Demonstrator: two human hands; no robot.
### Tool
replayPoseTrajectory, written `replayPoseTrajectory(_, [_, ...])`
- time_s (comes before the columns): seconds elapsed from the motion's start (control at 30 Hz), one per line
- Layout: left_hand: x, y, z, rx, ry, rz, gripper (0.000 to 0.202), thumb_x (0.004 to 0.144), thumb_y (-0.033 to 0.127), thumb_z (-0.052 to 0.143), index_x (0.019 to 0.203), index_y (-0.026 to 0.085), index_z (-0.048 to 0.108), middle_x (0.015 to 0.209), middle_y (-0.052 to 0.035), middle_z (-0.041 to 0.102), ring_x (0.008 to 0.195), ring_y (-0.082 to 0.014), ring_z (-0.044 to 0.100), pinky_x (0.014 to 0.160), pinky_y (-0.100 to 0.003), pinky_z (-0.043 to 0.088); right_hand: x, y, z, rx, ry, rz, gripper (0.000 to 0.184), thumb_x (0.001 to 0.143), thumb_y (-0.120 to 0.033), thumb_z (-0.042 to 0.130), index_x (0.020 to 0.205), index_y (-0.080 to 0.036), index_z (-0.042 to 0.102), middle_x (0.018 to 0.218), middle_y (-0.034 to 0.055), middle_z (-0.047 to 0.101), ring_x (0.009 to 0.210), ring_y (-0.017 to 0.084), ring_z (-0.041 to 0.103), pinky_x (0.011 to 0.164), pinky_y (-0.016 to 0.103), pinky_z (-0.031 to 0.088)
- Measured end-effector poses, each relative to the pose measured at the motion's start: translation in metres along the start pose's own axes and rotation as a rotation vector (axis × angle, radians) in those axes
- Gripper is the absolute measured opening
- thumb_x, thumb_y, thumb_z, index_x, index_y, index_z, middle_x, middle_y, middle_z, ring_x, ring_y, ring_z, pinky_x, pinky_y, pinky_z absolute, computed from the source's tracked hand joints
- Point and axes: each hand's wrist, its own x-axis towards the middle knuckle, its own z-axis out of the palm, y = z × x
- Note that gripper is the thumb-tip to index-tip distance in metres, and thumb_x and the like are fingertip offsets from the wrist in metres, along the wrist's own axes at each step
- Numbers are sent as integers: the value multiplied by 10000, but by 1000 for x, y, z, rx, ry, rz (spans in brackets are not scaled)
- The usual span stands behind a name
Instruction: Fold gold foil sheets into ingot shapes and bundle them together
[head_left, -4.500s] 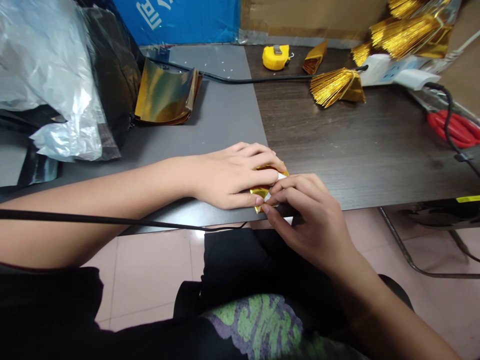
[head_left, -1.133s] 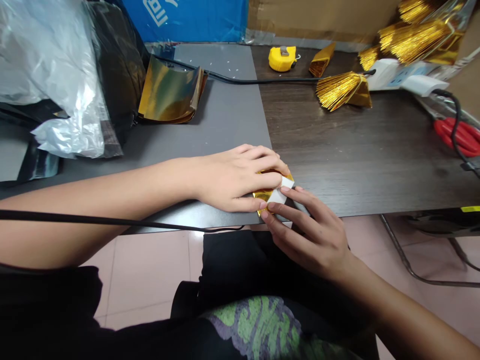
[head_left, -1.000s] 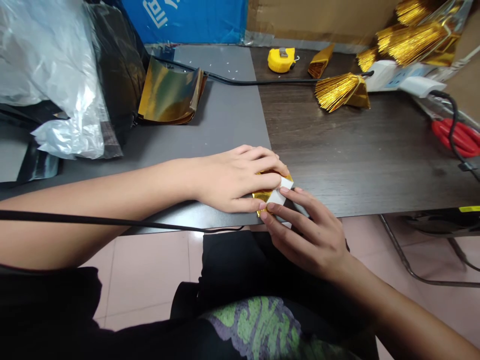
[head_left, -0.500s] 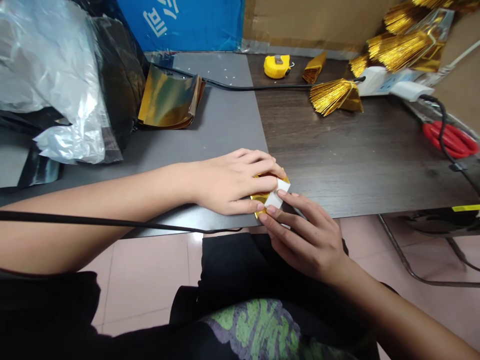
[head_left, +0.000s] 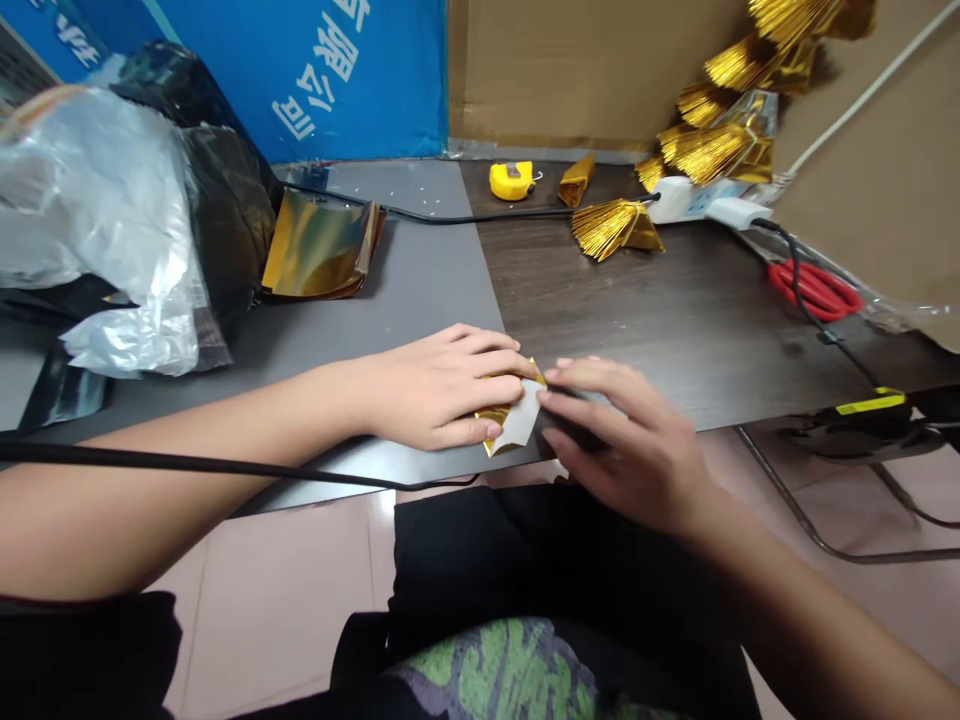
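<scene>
Folded gold foil [head_left: 493, 418] with a white strip [head_left: 519, 418] sits at the near edge of a grey mat [head_left: 420, 280] on a dark wood table [head_left: 697, 340], above pink floor tiles [head_left: 262, 590]. My left hand [head_left: 439, 390] curls over it, pressing. My right hand [head_left: 619, 435] hovers just beside it, fingers loosely open, holding nothing.

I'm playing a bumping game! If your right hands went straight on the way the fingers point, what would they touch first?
The right hand would probably touch the folded gold foil first, at its white patch just ahead of the fingertips. It's hard to tell exactly how far away it is from this view.
</scene>
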Motion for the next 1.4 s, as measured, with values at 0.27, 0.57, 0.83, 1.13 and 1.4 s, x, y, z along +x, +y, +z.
replayPoseTrajectory(0.27, [-1,-2,-6,-47,19,0,301,972,419,494,1172,240,631,1450,-115,532,1400,-307,413,1156,-501,372,4,18,-2,72,-194,59,326,973,-270,620,1283,-172,611,1259,152,704,1224,291,651,997,499,578])
replayPoseTrajectory(0.57, [-1,14,-20,-27,19,-203,509,958,536,535,1409,300,534,1138,-86,631,1017,-211,518,924,-352,414,9,26,-4,57,-197,-87,205,984,-209,573,1098,-70,672,1117,181,730,1261,322,641,1048,494,575])
replayPoseTrajectory(0.83, [-44,71,1,135,532,-353,126,953,213,609,1074,209,646,896,-17,677,816,-115,603,765,-261,490,9,26,0,48,-164,-142,174,999,-180,528,1019,-103,683,1018,155,723,1192,301,679,974,457,622])
replayPoseTrajectory(1.13, [-37,111,40,259,444,-584,349,944,364,643,1256,208,622,1264,-65,727,1231,-216,658,954,-353,561,5,24,1,56,-156,-149,207,991,-163,537,1090,-90,703,1280,193,696,1228,330,655,997,512,601])
replayPoseTrajectory(1.4, [-31,111,43,411,490,-543,282,926,315,669,1180,194,665,1200,-50,761,1148,-214,695,826,-313,537,4,25,-1,71,-175,-159,210,987,-171,555,1082,-57,704,1175,195,728,1214,347,653,991,514,587])
